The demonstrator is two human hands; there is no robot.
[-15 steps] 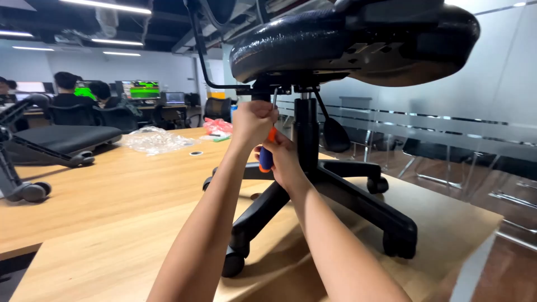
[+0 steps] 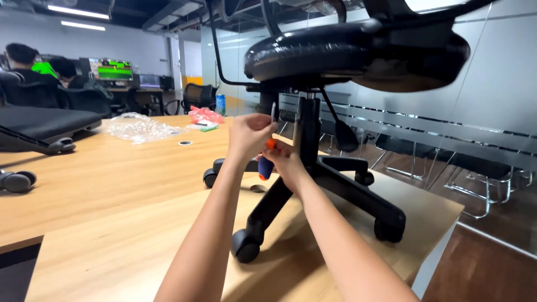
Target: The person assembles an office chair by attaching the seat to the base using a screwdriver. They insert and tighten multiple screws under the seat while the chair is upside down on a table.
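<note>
1. While both forearms reach up from the bottom of the view, the left hand (image 2: 248,136) is curled shut, its fingertips pinched around the thin metal shaft of a screwdriver (image 2: 268,151) that points upward.
2. Just beside and slightly below it, the right hand (image 2: 286,162) is wrapped around the screwdriver's blue and orange handle, close against the chair's centre column.
3. Both hands sit beneath the seat of a black office chair (image 2: 347,56), which stands on a wooden table (image 2: 112,223); the screwdriver tip points up toward the underside of the seat.
4. Around the hands, the chair's star base (image 2: 335,184) spreads across the tabletop, with castors resting near the table's edge.
5. Farther back on the left, another black seat part (image 2: 45,126) lies on the table, with a loose castor (image 2: 17,182) near it.
6. Beyond that lie crumpled clear plastic wrap (image 2: 140,127) and a red packet (image 2: 204,116).
7. At the far left, a seated person (image 2: 22,61) faces a monitor (image 2: 111,69).
</note>
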